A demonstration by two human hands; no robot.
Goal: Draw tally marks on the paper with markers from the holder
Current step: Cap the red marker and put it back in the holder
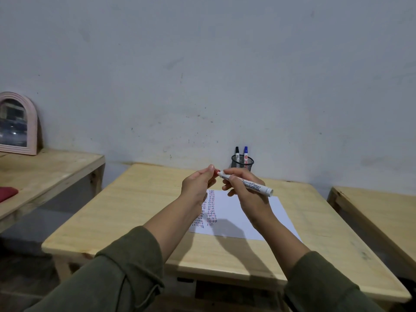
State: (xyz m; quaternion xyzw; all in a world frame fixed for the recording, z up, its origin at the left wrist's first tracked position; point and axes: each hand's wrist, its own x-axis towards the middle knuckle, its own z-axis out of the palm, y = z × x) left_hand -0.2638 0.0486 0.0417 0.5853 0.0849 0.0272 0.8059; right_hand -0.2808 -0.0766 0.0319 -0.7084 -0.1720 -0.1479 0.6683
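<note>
- Left hand [198, 185] pinches the red cap [216, 172], held at the marker's tip; whether it is going on or coming off I cannot tell
- Paper [236, 212] lies mid-table; columns of red, blue and dark tallies fill its left part, the right part is blank, so plenty looks left
- Right hand [245, 194] grips the marker [247, 185] above the paper
- Holder [242, 162], far by the wall, keeps a black and a blue marker

marker: white barrel marker [248, 185] with printed label, held up above the paper, roughly level, tip end pointing left
red cap [216, 172]: right at the tip
paper [234, 216]: white sheet flat on the table, columns of tally marks [210, 208] down its left side
holder [242, 162]: black mesh cup behind the paper, black marker [237, 151] and blue marker [245, 152] standing in it
</note>
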